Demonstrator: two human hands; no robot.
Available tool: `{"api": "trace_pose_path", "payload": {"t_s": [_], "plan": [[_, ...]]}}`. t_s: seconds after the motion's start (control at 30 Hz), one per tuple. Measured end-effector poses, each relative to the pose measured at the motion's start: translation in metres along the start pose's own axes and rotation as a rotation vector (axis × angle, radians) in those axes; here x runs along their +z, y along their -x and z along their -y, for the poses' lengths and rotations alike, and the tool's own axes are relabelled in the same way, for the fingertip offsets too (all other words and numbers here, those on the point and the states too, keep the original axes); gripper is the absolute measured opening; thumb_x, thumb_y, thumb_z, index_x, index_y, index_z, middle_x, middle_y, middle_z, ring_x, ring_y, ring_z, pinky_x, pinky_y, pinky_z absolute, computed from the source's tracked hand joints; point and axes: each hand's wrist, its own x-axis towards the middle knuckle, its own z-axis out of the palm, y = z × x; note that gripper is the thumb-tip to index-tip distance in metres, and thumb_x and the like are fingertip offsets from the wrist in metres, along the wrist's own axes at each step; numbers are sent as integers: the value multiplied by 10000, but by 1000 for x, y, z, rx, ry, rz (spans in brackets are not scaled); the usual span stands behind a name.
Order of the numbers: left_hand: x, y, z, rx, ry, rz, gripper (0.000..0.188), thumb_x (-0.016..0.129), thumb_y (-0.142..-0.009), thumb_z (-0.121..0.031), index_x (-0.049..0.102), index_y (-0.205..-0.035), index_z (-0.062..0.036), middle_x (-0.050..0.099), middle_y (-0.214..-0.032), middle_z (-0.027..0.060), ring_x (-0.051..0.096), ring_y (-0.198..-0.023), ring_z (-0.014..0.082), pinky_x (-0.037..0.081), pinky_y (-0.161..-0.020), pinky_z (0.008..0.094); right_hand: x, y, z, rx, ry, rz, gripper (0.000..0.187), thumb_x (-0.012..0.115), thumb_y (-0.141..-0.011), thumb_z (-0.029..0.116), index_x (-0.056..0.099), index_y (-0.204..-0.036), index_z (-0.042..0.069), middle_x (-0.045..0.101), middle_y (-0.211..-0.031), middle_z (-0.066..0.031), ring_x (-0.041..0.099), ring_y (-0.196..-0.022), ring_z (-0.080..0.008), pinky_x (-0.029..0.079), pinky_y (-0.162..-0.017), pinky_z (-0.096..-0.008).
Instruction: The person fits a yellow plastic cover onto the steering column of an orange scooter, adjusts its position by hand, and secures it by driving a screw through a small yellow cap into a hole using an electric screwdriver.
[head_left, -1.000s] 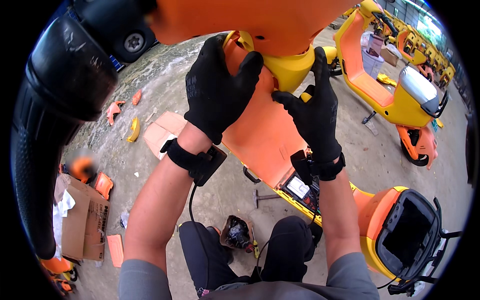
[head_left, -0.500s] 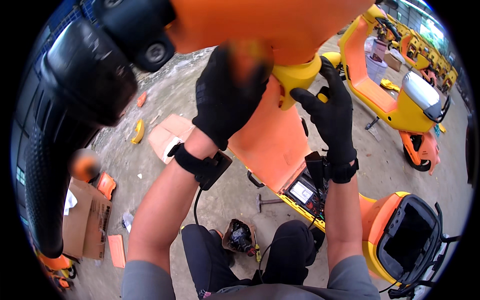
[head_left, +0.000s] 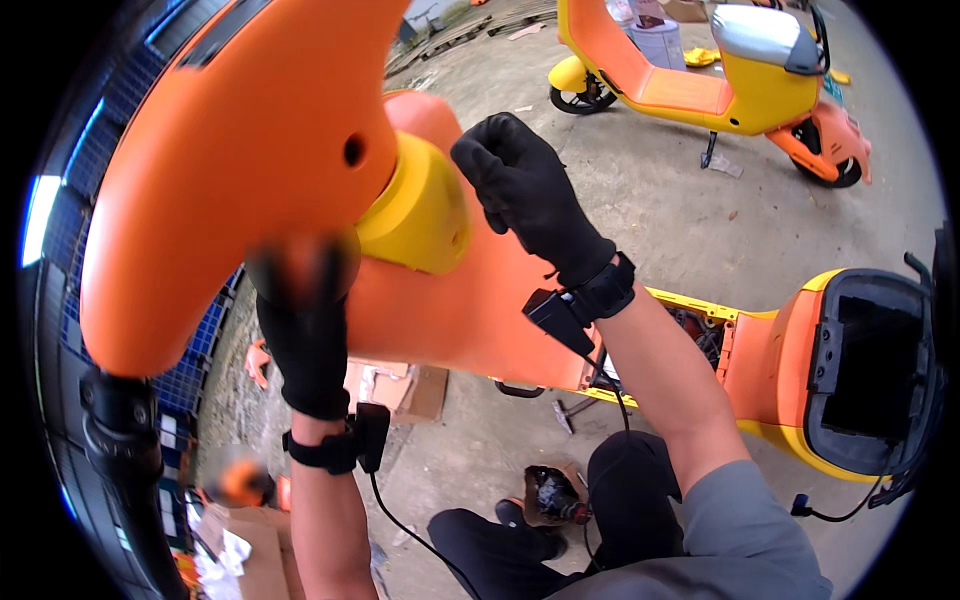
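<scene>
A scooter's orange front cover (head_left: 250,190) fills the upper left, with a dark round hole in its side. Below the hole a yellow collar piece (head_left: 420,210) joins it. My left hand (head_left: 305,340), in a black glove, reaches up to the cover's lower edge; its fingers are blurred, so their grip does not show. Just right of the yellow piece, apart from it, is my right hand (head_left: 525,190), also gloved. Its fingers are curled together, and what they may hold is hidden. Beneath both hands runs the scooter's orange footboard (head_left: 480,310).
A handlebar grip (head_left: 125,460) hangs at the left. Toward me are the open battery bay (head_left: 700,335) and a black-lined seat compartment (head_left: 850,370). A small box of parts (head_left: 553,495) stands by my feet, near a hammer (head_left: 565,415). Another scooter (head_left: 690,95) is parked beyond.
My right hand has come away from the yellow collar and its fingers have curled. My left hand is now lower on the orange cover's left. The view has turned, showing the cover's side.
</scene>
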Motion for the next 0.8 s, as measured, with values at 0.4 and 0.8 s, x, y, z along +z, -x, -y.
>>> {"api": "trace_pose_path", "payload": {"t_s": [0.4, 0.8], "plan": [[-2, 2, 4, -8, -56, -43, 528, 604, -1046, -311, 511, -1455, 9, 608, -1341, 174, 612, -1174, 258, 488, -992, 380, -35, -45, 26, -180, -1049, 193, 403, 536, -1075, 418, 457, -761, 179, 254, -649, 92, 258, -495, -49, 230, -430, -214], [-4, 2, 0, 273, -320, -19, 432, 608, -1039, -141, 533, -1446, -17, 542, -1415, 187, 582, -1242, 298, 487, -1014, 411, 37, -26, 11, -187, -868, -66, 410, 457, -1089, 396, 395, -757, 163, 312, -634, 48, 328, -479, -70, 308, -404, -237]]}}
